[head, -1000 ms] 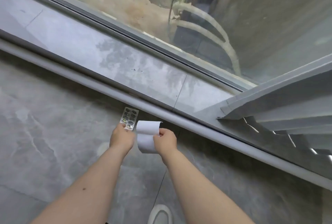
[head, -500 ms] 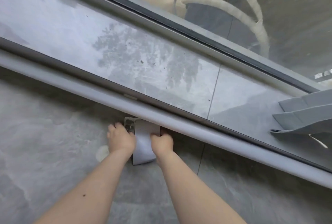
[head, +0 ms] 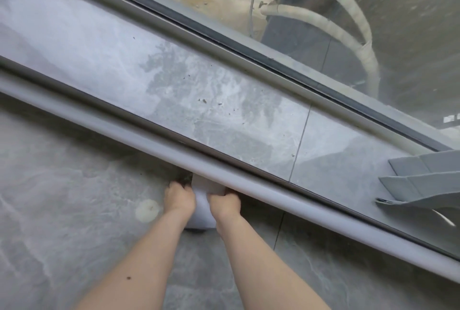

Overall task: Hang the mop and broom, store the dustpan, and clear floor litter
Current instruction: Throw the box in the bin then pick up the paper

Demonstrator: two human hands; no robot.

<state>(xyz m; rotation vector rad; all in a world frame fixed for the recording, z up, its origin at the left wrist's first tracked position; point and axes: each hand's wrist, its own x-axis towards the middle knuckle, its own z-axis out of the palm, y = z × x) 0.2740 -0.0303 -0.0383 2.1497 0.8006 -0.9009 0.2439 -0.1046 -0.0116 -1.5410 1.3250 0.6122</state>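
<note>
Head view: white paper (head: pixel 202 212) held on floor (head: pixel 62 210) against grey rail (head: pixel 273 200), pinched between left hand (head: pixel 179 197) and right hand (head: pixel 225 204). Left grip partly hidden; blister pack edge (head: pixel 185 181) just beyond it.

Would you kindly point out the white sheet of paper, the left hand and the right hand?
White sheet of paper (head: pixel 202 212): head view, flat middle between the hands.
Left hand (head: pixel 179 198): head view, back of hand.
Right hand (head: pixel 226 205): head view, back of hand.
</note>
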